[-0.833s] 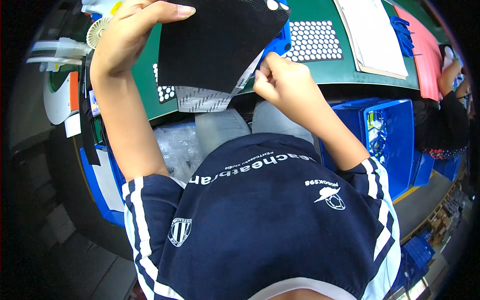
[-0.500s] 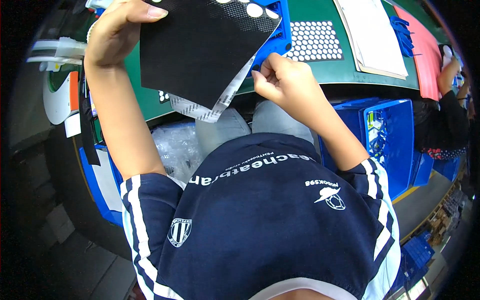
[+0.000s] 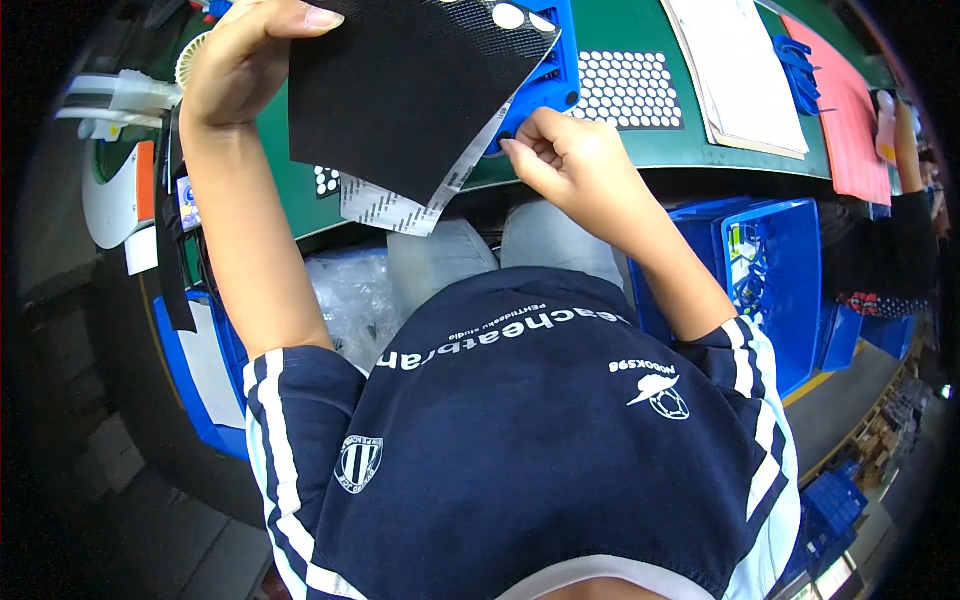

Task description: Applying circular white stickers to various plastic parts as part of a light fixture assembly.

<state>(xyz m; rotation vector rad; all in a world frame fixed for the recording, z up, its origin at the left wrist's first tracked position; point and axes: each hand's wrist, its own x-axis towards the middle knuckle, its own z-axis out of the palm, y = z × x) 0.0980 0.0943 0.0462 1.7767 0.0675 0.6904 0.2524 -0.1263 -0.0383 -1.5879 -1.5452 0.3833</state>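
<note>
At the upper left, my left hand (image 3: 245, 55) grips the edge of a black sheet (image 3: 400, 100), thumb on top and the other fingers hidden. A few white round dots show near its far corner, and its lower edge curls up to bare a printed white backing (image 3: 385, 208). Partly behind the sheet lies a blue plastic frame (image 3: 545, 92) with a black round pad (image 3: 572, 98) at one corner. My right hand (image 3: 580, 165) is closed at the frame's near corner, its thumb tip against another black round spot; I cannot make out what is between its fingers.
A black sheet of white dots (image 3: 625, 92) lies on the green table (image 3: 600, 155). Farther right are papers (image 3: 745, 75), blue straps (image 3: 797, 70) and a pink sheet (image 3: 840, 110). Blue bins (image 3: 790, 300) stand below on the right, near another person's arm (image 3: 907, 150). Clear plastic bags (image 3: 350, 290) sit beside my legs.
My left hand and the black sheet have shifted slightly, showing more of the dotted sheet beneath. My right hand stays at the frame's corner. The other person's arm has moved.
</note>
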